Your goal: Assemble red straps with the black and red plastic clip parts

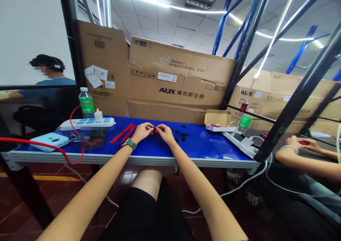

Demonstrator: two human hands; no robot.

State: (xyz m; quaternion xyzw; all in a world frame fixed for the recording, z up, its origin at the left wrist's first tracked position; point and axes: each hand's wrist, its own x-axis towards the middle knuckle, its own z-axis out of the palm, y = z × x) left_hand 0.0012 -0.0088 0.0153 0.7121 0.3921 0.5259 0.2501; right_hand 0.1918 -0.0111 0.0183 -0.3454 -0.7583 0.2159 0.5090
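Observation:
Both my hands meet over the middle of the blue table [202,145]. My left hand [142,131], with a green watch on the wrist, and my right hand [164,132] pinch a small red strap piece [155,130] between their fingertips. Two red straps [123,133] lie flat just left of my left hand. Several small black buckles [182,134] are scattered on the table to the right of my right hand.
A white power strip [87,123], a green-labelled bottle [86,104], a light blue power bank [49,141] and a red cable [39,144] are at the left. A small open carton [218,121] sits at the right. Cardboard boxes [181,79] wall the back. Another person's hands [302,145] work at right.

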